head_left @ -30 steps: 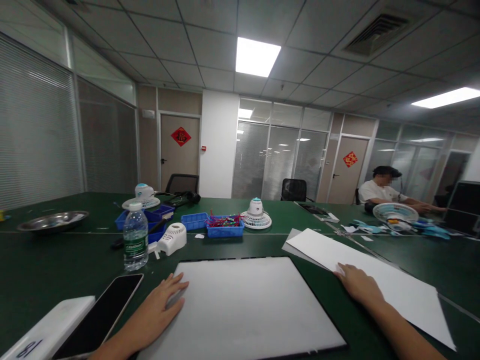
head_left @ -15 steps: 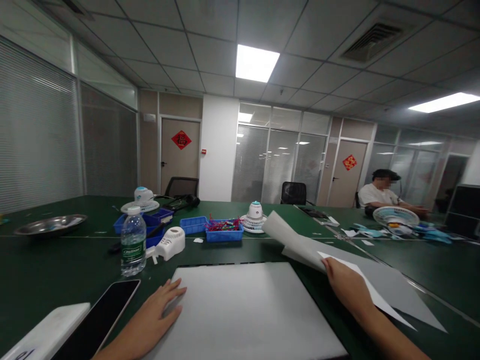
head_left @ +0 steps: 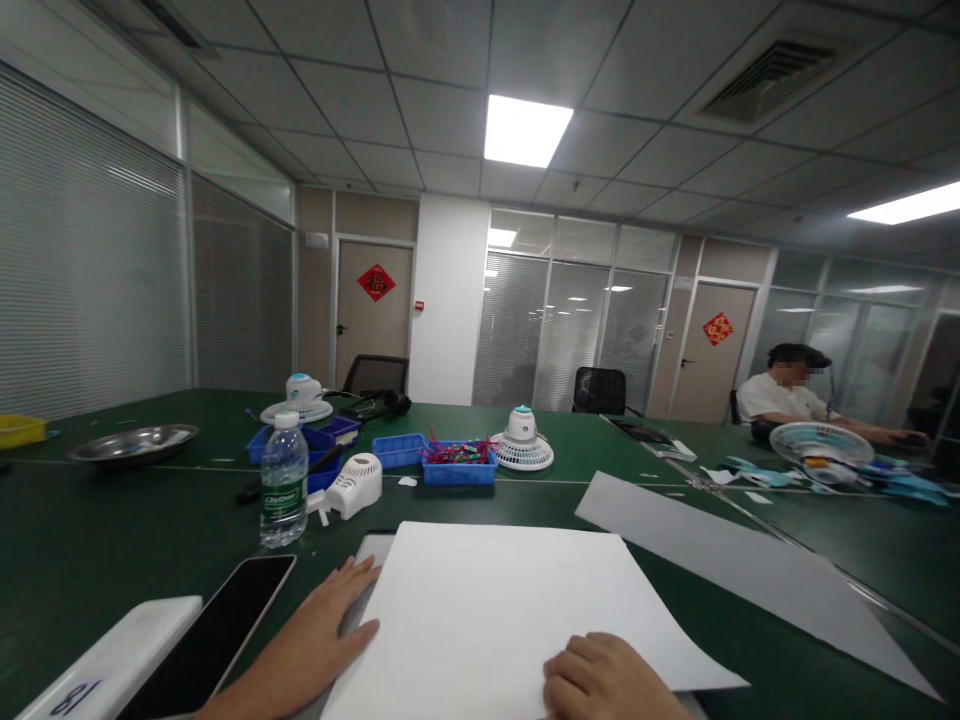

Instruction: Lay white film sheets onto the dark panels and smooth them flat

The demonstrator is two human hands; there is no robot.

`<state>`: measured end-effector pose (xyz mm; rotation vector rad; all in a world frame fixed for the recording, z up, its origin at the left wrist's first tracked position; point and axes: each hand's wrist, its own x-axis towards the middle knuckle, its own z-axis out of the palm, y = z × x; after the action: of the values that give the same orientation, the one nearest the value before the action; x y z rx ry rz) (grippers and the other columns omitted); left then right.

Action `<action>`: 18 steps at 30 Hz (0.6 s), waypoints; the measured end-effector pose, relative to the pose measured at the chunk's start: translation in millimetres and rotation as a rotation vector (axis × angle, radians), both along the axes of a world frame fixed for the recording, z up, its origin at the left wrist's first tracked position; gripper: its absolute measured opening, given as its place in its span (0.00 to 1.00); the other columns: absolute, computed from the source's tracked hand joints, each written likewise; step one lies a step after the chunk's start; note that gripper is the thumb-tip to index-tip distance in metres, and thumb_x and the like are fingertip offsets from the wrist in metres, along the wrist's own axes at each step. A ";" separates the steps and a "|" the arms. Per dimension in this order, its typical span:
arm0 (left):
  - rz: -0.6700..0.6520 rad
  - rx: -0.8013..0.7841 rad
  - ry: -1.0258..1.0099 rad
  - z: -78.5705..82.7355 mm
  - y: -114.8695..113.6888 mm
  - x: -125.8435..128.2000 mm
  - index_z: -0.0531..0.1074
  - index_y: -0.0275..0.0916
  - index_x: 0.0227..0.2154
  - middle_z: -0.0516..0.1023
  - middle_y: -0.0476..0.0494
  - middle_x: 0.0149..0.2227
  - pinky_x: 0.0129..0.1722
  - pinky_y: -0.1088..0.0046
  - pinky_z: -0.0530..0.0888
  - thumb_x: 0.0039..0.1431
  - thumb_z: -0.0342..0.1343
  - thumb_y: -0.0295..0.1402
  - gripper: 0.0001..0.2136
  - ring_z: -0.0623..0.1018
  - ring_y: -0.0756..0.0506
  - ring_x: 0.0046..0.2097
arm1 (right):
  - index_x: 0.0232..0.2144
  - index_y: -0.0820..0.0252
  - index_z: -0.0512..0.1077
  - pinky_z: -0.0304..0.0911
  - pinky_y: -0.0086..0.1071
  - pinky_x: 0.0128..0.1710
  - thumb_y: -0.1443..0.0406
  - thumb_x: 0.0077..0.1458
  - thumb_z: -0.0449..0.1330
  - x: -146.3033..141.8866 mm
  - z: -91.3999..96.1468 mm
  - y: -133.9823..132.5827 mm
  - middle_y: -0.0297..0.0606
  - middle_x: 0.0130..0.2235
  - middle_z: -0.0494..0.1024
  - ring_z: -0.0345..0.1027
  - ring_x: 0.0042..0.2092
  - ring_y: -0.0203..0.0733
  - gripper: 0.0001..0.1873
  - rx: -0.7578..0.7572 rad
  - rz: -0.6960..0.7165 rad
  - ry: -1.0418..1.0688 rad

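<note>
A white sheet of paper (head_left: 502, 610) lies on the white board (head_left: 371, 548) in front of me, covering most of it. My right hand (head_left: 600, 680) rests on the sheet's near edge, fingers curled, holding the paper down. My left hand (head_left: 319, 630) lies flat with fingers spread on the board's left edge, next to the sheet. A second grey-white sheet (head_left: 720, 560) lies on the green table (head_left: 90, 540) to the right.
A black phone (head_left: 217, 640) and a white box (head_left: 105, 665) lie at my left. Further back stand a water bottle (head_left: 283, 482), blue trays (head_left: 457, 462), small white fans (head_left: 521, 440) and a metal dish (head_left: 131, 442). A seated person (head_left: 795, 395) works at the far right.
My right hand lifted the top sheet from the pile at the right, carried it left and laid it on the board. My left hand stayed flat on the board's edge.
</note>
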<state>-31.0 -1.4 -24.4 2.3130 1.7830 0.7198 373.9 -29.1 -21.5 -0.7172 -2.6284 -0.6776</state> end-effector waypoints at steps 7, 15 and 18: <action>-0.027 -0.018 0.068 -4.7 3.1 1.5 0.68 0.50 0.61 0.61 0.46 0.68 0.66 0.48 0.59 0.58 0.55 0.33 0.26 0.59 0.35 0.69 | 0.43 0.51 0.76 0.68 0.32 0.46 0.54 0.66 0.52 24.1 34.4 -4.3 0.35 0.48 0.82 0.76 0.47 0.40 0.15 -0.527 0.090 0.214; 0.031 -0.029 0.022 0.9 7.8 11.9 0.78 0.43 0.52 0.64 0.41 0.67 0.66 0.51 0.60 0.62 0.51 0.44 0.21 0.62 0.35 0.68 | 0.62 0.58 0.66 0.52 0.48 0.64 0.54 0.63 0.52 183.2 29.5 73.5 0.48 0.67 0.62 0.57 0.66 0.53 0.29 -0.394 -0.961 0.373; 0.054 -0.007 0.024 1.0 7.6 14.2 0.79 0.41 0.49 0.65 0.40 0.67 0.66 0.54 0.60 0.61 0.52 0.45 0.20 0.65 0.36 0.67 | 0.58 0.63 0.70 0.59 0.54 0.58 0.52 0.63 0.51 217.3 21.2 79.0 0.55 0.60 0.71 0.65 0.61 0.60 0.29 -0.413 -1.127 0.388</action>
<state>-16.8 6.2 -23.3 2.2866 1.8626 0.6950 591.1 49.9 -0.3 -2.2263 -1.8285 -0.1621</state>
